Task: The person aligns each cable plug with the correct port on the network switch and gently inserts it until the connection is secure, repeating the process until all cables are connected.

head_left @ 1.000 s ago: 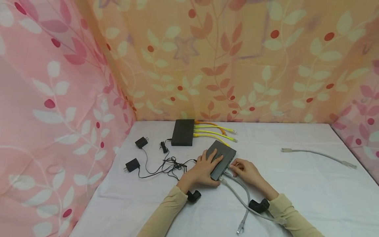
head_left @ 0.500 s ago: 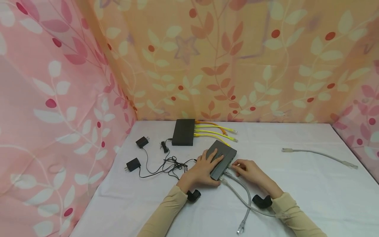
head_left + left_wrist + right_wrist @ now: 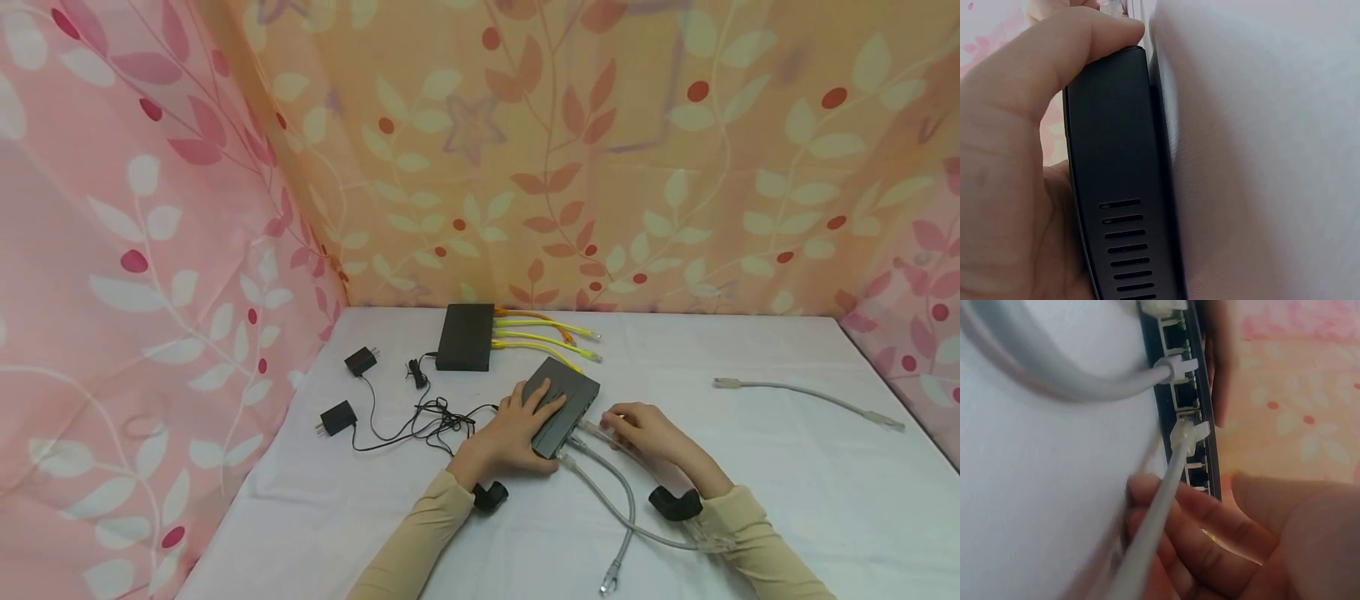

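A black network switch lies on the white cloth. My left hand holds it, fingers spread over its top and thumb hooked round its near end; the left wrist view shows that thumb at the corner beside the slotted side. Three grey network cables sit in its row of ports. The right wrist view shows the plug of one, its cable running past my right hand. That hand's fingers are loosely bent beside the cable, with the thumb apart from it.
Behind stands a second black switch with yellow cables and an orange one. Two black power adapters and tangled black cords lie left. One loose grey cable lies right. A free cable plug rests in front.
My right hand has drawn back to the right from the switch's ports, and the third grey cable now shows between them. My left hand has stayed on the switch.
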A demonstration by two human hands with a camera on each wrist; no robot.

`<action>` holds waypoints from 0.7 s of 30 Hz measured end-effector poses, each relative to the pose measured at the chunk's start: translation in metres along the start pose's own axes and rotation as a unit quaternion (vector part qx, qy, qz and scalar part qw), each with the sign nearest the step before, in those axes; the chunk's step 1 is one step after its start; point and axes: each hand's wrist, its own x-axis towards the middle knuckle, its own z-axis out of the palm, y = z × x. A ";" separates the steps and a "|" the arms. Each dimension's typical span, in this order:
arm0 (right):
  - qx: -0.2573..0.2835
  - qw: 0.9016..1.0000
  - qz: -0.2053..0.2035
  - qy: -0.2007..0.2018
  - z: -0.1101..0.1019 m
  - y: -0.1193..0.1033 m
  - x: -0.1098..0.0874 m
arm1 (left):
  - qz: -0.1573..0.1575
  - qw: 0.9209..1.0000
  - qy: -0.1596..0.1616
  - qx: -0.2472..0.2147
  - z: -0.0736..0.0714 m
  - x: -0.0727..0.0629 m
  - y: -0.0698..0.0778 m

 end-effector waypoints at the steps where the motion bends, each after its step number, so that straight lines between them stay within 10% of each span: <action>1: 0.002 1.000 0.002 0.006 0.000 -0.001 0.000 | 0.000 1.000 0.000 0.001 0.000 0.000 0.000; 21: -0.090 0.988 0.060 0.112 -0.038 0.018 -0.013 | 0.004 1.000 0.004 0.004 0.001 0.000 -0.001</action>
